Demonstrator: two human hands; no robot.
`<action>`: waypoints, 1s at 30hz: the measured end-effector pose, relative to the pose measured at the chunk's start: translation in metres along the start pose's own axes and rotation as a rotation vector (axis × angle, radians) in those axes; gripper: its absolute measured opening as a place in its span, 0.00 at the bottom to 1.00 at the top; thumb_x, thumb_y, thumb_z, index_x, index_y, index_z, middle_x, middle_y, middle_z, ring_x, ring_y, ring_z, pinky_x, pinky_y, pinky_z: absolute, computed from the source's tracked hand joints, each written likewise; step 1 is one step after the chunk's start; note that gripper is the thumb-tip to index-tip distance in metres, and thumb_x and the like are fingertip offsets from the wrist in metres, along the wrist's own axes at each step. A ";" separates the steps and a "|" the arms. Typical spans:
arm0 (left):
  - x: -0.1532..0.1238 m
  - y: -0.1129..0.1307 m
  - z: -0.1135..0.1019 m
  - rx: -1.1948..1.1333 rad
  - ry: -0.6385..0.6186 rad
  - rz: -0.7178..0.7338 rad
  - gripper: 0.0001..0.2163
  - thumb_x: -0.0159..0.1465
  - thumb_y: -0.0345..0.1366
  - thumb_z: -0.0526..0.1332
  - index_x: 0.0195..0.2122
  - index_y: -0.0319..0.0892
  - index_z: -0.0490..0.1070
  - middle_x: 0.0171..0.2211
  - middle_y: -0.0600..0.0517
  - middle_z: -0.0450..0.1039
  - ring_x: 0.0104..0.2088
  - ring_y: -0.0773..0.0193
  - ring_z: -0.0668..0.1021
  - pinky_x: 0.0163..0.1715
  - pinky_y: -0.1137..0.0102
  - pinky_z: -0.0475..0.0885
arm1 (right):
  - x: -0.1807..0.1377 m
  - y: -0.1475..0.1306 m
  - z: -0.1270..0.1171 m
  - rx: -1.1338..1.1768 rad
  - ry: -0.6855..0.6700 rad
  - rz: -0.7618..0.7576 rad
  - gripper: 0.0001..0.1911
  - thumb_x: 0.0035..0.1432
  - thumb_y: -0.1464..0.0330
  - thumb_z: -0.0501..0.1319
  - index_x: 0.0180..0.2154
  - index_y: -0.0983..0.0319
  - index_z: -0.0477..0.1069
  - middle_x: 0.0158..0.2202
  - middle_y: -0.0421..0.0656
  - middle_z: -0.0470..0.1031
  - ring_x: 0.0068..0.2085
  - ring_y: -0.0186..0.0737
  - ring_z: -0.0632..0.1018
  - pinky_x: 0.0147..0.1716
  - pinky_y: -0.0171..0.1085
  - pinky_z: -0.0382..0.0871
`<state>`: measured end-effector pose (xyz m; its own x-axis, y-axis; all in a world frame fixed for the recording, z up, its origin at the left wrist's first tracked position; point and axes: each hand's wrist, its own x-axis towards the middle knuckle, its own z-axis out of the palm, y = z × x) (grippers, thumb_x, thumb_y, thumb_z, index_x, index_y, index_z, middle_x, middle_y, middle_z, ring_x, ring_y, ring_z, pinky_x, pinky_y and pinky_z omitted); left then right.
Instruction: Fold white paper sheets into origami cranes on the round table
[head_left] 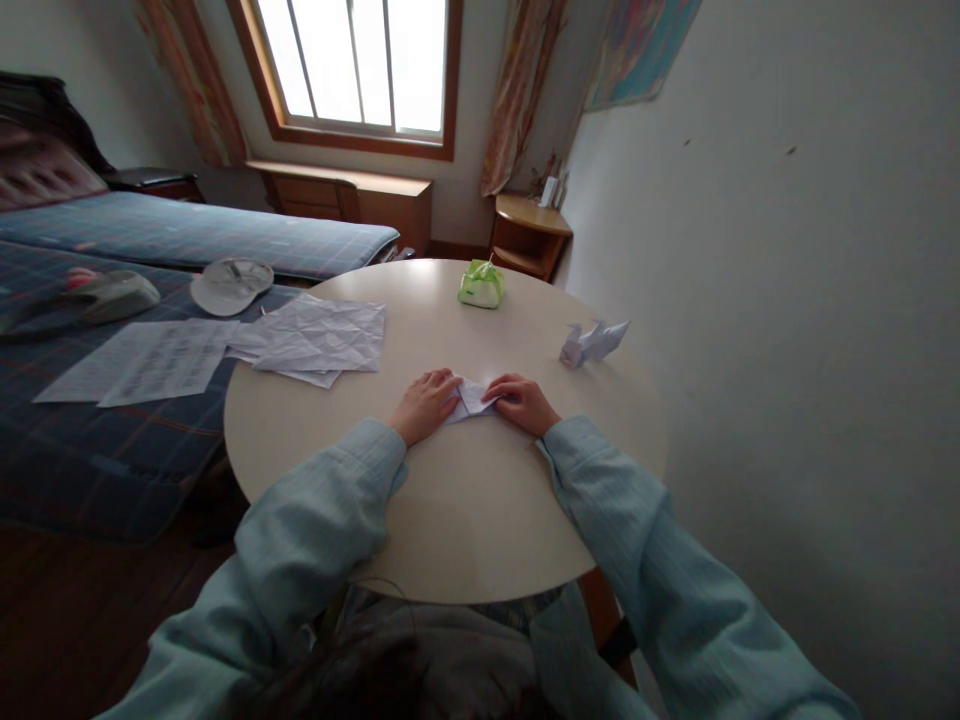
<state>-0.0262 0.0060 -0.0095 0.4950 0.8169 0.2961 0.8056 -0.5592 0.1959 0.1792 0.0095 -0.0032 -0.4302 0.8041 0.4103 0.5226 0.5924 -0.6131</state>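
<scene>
A small piece of white folded paper (472, 397) lies on the round table (472, 530) between my hands. My left hand (427, 402) holds its left side down, fingers close together and the tips on the paper. At the right side, my right hand (523, 402) grips the paper with curled fingers, its thumb partly hidden. Off to the right stands a pair of folded paper birds (592, 345), or one with two raised points; I cannot tell which.
A green and white tissue pack (481, 287) sits at the table's far side. Creased white sheets (322, 335) overlap the left edge. Printed sheets (150, 360) and a white cap (232, 285) lie on the bed (97, 480) at left. A wall (810, 330) runs along the right.
</scene>
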 end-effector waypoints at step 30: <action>0.001 -0.002 0.003 -0.012 0.005 0.016 0.16 0.62 0.39 0.48 0.50 0.43 0.61 0.52 0.48 0.62 0.52 0.60 0.64 0.52 0.62 0.61 | 0.001 0.007 0.002 -0.134 0.077 0.117 0.05 0.48 0.69 0.59 0.28 0.62 0.73 0.27 0.42 0.70 0.28 0.32 0.69 0.28 0.32 0.63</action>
<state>-0.0266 0.0086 -0.0127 0.5062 0.8070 0.3042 0.7936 -0.5739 0.2020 0.1808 0.0142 -0.0079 -0.3062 0.8661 0.3951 0.6614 0.4920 -0.5661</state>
